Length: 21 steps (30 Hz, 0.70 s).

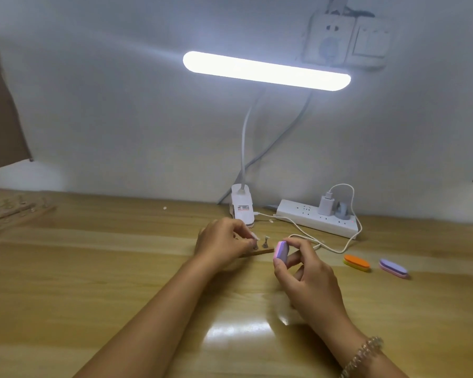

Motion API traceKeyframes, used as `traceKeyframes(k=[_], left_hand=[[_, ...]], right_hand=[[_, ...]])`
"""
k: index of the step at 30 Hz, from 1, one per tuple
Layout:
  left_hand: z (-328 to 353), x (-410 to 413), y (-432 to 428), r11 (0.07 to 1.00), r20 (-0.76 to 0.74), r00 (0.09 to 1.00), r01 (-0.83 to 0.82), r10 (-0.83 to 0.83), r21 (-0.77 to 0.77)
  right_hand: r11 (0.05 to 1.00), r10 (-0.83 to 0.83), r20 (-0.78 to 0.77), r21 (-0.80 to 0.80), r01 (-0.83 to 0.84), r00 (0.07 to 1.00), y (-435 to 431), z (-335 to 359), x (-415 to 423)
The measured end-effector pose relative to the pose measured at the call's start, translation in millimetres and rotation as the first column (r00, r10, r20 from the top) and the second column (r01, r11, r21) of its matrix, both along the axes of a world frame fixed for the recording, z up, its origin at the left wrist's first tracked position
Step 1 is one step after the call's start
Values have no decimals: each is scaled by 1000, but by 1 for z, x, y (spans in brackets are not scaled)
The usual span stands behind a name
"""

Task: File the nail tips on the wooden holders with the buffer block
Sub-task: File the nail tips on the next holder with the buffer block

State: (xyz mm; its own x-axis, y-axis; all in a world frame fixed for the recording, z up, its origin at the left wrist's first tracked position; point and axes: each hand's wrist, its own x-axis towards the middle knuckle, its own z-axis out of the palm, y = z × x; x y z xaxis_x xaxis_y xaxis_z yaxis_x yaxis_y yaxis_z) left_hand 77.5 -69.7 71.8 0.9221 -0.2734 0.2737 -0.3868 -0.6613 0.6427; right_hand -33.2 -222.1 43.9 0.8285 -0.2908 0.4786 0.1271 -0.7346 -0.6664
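Filing step, but no contact yet, I'd say. The left hand [224, 241] pinched a nail tip [254, 237] on the wooden holder [266, 251] under its fingertips, and the right hand [303, 271] gripped the buffer block [281, 251] just right of that, apart from the tip. Next it'd need the block eased across, lightly.

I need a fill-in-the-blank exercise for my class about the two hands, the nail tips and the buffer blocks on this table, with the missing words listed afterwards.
1. The right hand pinches a lilac buffer block, and a ____ circles its wrist.
2. The left hand pinches a ____ mounted on the wooden holder.
3. Of two spare blocks lying on the table, the one nearer the hands is ____; the farther spare block is purple.
Missing words: bracelet; nail tip; orange.
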Motion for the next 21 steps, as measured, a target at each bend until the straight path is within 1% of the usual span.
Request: traceKeyframes(k=[2, 5, 9, 16, 19, 21], left_hand=[[-1, 2, 0, 998, -28, 1000, 3, -2, 57], [-1, 5, 2, 995, -48, 999, -7, 12, 99], [-2, 6, 2, 996, -76, 997, 9, -2, 89], [-1, 7, 2, 993, -100, 995, 19, -8, 114], [-2, 9, 1, 992, -81, 997, 14, -3, 127], [-2, 9, -1, 984, -3, 1000, -25, 26, 176]], right_hand=[[1000, 2, -12, -22, -2, 1000, 1, 0, 0], [999, 6, -32, -44, -8, 999, 2, 1, 0], [998, 11, -47, -59, -13, 999, 5, 3, 0], [997, 6, -49, -72, -10, 999, 6, 4, -2], [997, 9, -47, -78, -13, 999, 6, 4, -2], [997, 12, -49, -78, -16, 999, 6, 3, -2]])
